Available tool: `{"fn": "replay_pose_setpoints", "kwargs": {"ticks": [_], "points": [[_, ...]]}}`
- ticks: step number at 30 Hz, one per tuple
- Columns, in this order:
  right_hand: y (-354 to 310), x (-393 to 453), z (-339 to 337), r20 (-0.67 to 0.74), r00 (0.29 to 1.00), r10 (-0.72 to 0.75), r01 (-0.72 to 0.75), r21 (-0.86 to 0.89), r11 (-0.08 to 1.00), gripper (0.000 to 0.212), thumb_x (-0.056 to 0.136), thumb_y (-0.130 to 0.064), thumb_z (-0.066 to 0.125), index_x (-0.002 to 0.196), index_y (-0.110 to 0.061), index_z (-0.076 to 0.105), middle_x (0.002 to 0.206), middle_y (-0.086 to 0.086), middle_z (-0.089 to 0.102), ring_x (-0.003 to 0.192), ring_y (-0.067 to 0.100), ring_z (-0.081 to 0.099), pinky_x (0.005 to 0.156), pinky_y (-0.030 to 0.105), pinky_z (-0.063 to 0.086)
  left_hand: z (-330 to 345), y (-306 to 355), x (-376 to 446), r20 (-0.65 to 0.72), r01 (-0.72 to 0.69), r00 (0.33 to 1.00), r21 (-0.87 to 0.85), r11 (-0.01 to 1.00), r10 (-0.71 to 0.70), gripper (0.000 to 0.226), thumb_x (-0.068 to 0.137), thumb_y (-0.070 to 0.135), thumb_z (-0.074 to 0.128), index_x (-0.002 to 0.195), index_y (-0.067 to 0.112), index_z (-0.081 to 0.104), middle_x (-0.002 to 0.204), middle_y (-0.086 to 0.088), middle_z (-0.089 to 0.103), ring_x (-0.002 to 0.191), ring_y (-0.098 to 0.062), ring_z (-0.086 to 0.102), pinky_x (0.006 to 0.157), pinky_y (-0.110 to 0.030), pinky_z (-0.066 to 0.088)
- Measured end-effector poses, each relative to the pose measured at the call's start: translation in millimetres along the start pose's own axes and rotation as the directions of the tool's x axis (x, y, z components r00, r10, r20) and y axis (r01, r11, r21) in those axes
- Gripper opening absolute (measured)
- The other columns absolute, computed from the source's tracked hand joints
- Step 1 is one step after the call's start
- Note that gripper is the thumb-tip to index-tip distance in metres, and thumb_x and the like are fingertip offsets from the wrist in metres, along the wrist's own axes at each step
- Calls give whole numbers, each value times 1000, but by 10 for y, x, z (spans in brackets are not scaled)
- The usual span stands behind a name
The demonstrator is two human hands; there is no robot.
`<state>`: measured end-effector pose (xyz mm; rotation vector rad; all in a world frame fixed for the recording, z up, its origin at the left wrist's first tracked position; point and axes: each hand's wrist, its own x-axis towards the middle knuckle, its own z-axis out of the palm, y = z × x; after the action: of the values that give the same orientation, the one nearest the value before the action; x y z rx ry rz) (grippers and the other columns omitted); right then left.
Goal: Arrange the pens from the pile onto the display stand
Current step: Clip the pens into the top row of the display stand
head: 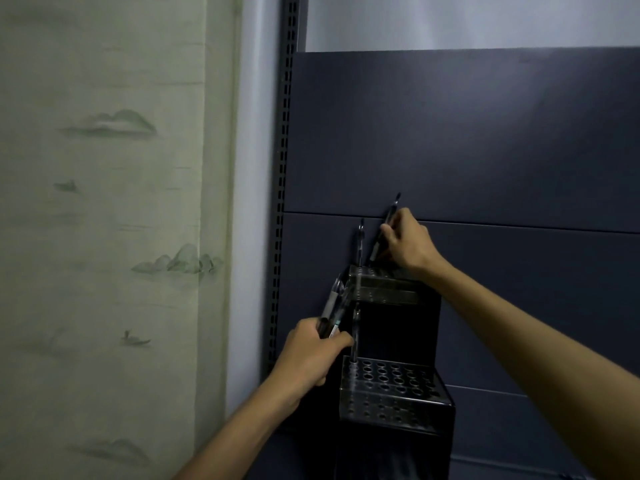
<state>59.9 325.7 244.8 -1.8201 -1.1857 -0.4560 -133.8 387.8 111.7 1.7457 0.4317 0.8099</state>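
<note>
My left hand (313, 351) curls round a bunch of pens (330, 311) beside the display stand (391, 386), whose lower tier holds one upright pen (355, 336). Farther up, my right hand (407, 242) pinches a tilted pen (384, 230), seemingly over the dim upper tier (381, 284), beside another standing pen (360, 242).

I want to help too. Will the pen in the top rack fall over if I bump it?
Probably not: the pen stands upright in a hole of the top rack. It looks thin and stiff, so it might just wobble.

Black stand (398, 327); navy panel (450, 133); green landscape-print curtain (104, 202).
</note>
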Motion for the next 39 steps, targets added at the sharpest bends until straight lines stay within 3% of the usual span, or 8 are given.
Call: {"fn": "replay_pose_setpoints", "kwargs": {"ticks": [3,10,16,21,28,35,37,39], "points": [[6,-24,19,26,999,-36,36,-33,999,15,106,-24,46,101,-11,41,88,4,54,73,17,52,53,27,35,24,18,29,8,-14,1000,-4,1000,14,27,86,17,69,78,16,43,54,3,34,40,-11,26,39,-21,24],[66,18,105,99,995,-1,19,-186,982,18,101,-28,56,95,-11,53,92,8,59,88,26,53,73,31,37,97,53,104,-22,3,1000,18,1000,-2,32,83,17,70,70,19,41,54,2,34,40,-13,27,39,-21,24],[89,7,99,95,995,13,2,-151,989,20,99,-29,61,89,-11,63,91,11,68,89,28,64,74,33,45,135,78,133,-30,2,1000,43,999,-1,32,84,18,68,69,19,40,55,2,34,41,-12,28,40,-22,25],[13,-46,132,100,992,-79,101,-243,965,12,100,-25,57,93,-15,55,92,6,62,85,24,57,73,33,44,150,91,163,-52,17,999,44,999,-15,31,85,17,67,68,19,41,55,3,34,41,-12,27,42,-24,24],[-13,-56,103,116,993,13,20,-280,960,21,95,-23,63,77,-11,65,79,8,66,79,25,62,68,30,42,181,165,132,-54,24,998,38,999,-22,29,85,17,68,67,20,45,52,4,37,39,-11,29,40,-22,26],[5,-129,9,60,997,39,-23,-242,970,30,94,-32,68,79,-7,74,71,2,68,70,16,63,67,28,44,143,236,90,-60,18,998,60,998,-14,26,86,18,67,71,18,46,54,3,37,42,-12,30,41,-24,27],[-74,-258,-92,-53,998,-12,5,-129,992,26,95,-24,64,75,-10,72,66,-4,65,65,8,59,65,24,42,133,249,99,-85,11,996,72,997,-5,26,86,19,67,71,18,46,54,4,37,44,-14,31,42,-25,27],[-202,-437,-201,2,999,46,-46,101,994,26,94,-20,61,72,-10,70,64,-3,67,60,7,60,59,21,44,142,249,112,-126,-4,992,98,995,16,26,85,20,68,70,18,46,53,5,39,47,-15,34,47,-28,29]]}}
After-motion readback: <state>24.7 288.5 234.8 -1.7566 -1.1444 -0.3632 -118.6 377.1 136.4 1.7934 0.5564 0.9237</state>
